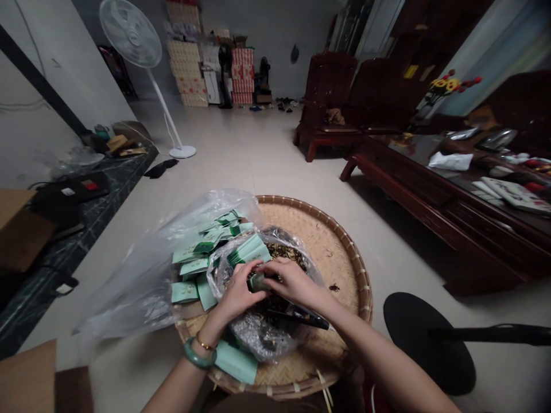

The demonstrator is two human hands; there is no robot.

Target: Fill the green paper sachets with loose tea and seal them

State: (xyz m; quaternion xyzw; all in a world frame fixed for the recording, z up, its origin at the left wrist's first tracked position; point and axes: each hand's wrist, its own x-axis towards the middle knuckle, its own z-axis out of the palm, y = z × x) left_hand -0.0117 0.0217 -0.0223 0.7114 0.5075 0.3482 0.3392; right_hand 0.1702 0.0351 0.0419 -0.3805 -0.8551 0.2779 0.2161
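Observation:
A small light-green paper packet (257,281) is between my hands, partly hidden by the fingers. My left hand (236,288), with a jade bangle at the wrist, grips it between thumb and fingers. The curled fingers of my right hand (295,281) pinch at its upper edge. Below them lies an open clear plastic bag (262,341) with dark dried leaves (287,252) in it. A stack of green packets (251,250) rests on the bag just beyond my fingers. Under my right wrist is a black-handled tool (301,317), its kind unclear.
The round woven bamboo tray (340,246) carries all this. More green packets (193,267) pile at its left, beside a large clear plastic sheet or bag (129,287). A black round stand base (426,338) is at right, a wooden table (430,195) beyond, a white fan (133,37) at back left.

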